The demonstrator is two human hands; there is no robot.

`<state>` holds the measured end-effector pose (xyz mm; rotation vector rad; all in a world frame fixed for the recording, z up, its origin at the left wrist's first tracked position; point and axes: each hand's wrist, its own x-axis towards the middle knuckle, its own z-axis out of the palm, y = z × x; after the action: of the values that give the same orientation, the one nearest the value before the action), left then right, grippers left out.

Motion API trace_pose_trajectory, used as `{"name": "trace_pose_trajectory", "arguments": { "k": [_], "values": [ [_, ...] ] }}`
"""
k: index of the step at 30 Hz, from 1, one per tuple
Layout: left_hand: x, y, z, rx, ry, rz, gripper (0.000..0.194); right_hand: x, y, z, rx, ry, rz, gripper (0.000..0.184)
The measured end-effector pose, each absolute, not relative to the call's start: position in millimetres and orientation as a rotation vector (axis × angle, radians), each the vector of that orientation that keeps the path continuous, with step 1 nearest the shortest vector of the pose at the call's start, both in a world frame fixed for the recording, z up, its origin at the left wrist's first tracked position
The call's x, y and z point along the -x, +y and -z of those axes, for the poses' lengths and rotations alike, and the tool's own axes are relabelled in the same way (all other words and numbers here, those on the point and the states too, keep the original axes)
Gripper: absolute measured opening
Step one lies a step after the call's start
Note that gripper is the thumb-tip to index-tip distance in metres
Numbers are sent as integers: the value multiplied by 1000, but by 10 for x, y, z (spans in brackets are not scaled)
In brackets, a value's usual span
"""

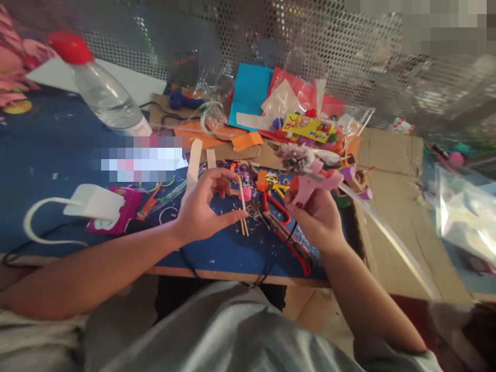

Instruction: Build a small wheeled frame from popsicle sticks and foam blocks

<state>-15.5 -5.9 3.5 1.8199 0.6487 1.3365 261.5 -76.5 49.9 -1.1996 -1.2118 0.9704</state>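
Note:
In the head view, my right hand (321,219) is closed around the grip of a pink hot glue gun (308,187). A long translucent glue stick (387,235) trails from the gun's back toward the lower right. My left hand (207,204) pinches a thin pale wooden stick (242,192) upright between thumb and fingers. Just below it, two more thin sticks (245,227) lie on the blue table. Between my hands are a small pink piece (245,194), an orange piece (262,180) and red-handled pliers (277,206). Nearer my right wrist lies a utility knife (289,237).
At the left stand a water bottle with a red cap (108,98) and a white charger (95,201) plugged into a magenta power strip (132,204). Coloured paper (250,93) and plastic bags pile at the back, before a perforated metal panel (248,31). Cardboard (399,217) covers the right side.

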Motion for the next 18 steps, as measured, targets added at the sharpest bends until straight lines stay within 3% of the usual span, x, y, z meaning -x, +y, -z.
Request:
{"name": "trace_pose_trajectory", "arguments": {
  "k": [6,12,18],
  "values": [
    [182,-82,-52,-1824,650,-1298,81,-2598,-871,-398,1026,-1043,-1345,49],
    [183,-124,-75,-1877,640,-1289,79,-2565,-812,-320,995,-911,-1293,28],
    [167,-121,-51,-1867,649,-1263,77,-2644,-768,-352,953,-890,-1402,22]
  ]
}}
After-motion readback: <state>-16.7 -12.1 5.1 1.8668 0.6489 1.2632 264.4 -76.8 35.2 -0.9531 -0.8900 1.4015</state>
